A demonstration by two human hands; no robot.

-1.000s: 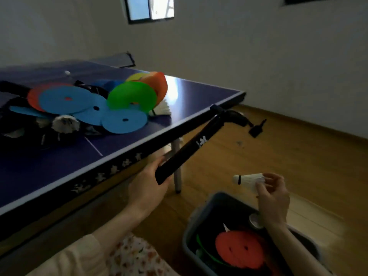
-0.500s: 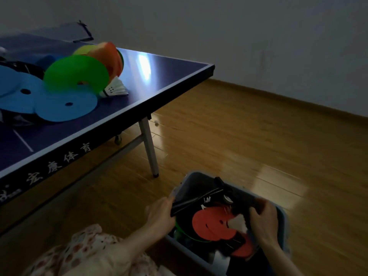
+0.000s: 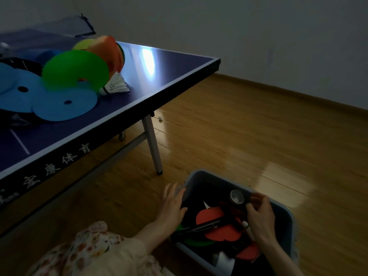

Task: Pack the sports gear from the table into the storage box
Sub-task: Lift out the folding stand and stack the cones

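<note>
The grey storage box [image 3: 283, 215] stands on the floor at lower right. It holds red discs [image 3: 211, 215], a green disc [image 3: 197, 242] and the black pump [image 3: 199, 227], which lies across them. My left hand [image 3: 172, 204] rests open, fingers spread, at the box's left rim. Over the right side of the box is my right hand [image 3: 259, 215], its fingers curled. A white shuttlecock [image 3: 245, 224] pokes out from under its palm. On the blue table [image 3: 169, 72] lie blue discs [image 3: 63, 104], a green disc [image 3: 75, 70], orange discs [image 3: 107, 50] and a second shuttlecock [image 3: 117, 87].
A metal table leg [image 3: 153, 144] stands just beyond the box. A small white ball [image 3: 160, 119] lies on the wooden floor behind it. A round grey object [image 3: 237, 196] sits in the box's far side. Grey walls close the room at the back.
The pump went down from table height into the box, and my left hand has let go of it. My right hand came down into the box with the shuttlecock.
</note>
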